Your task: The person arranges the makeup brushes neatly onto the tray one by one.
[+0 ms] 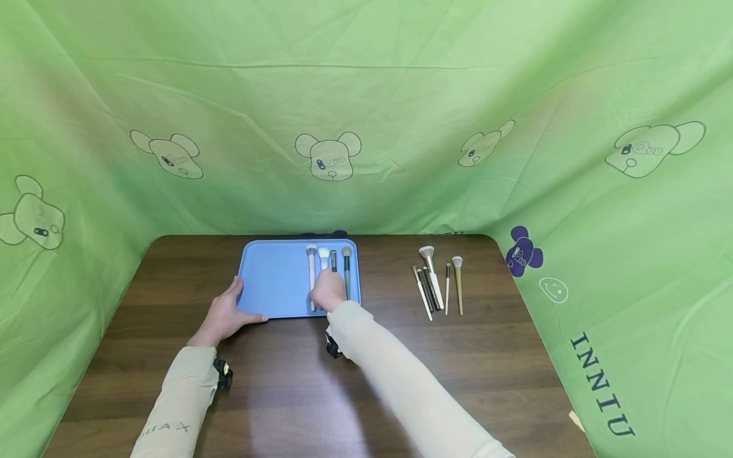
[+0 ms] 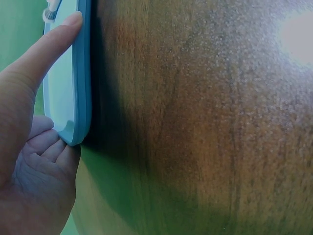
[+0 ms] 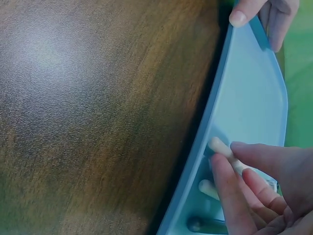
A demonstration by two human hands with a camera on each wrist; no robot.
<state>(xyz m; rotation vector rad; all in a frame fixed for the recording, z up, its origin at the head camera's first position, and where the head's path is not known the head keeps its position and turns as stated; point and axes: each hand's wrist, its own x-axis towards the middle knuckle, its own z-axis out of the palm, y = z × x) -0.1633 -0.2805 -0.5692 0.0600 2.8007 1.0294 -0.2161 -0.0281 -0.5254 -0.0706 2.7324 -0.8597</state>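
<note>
A light blue tray (image 1: 272, 280) lies on the table with makeup brushes lined up side by side in its right part. My left hand (image 1: 222, 316) holds the tray's near left corner, thumb on the front rim and fingers along the left side. Thumb and fingers of my right hand (image 1: 329, 291) pinch the pale handle of the leftmost makeup brush (image 3: 221, 147) near its end, inside the tray. To its right lie a white-headed brush (image 1: 324, 257), a dark-handled brush (image 1: 334, 257) partly hidden by the hand, and a green-handled brush (image 1: 347, 275).
Right of the tray, several more brushes lie on the brown wooden table (image 1: 389, 356): a large white-handled one (image 1: 434, 286), slim dark ones (image 1: 428, 291), a thin pale one (image 1: 422, 294) and a wooden-handled one (image 1: 459, 289). Green cloth (image 1: 401, 191) hangs round the table.
</note>
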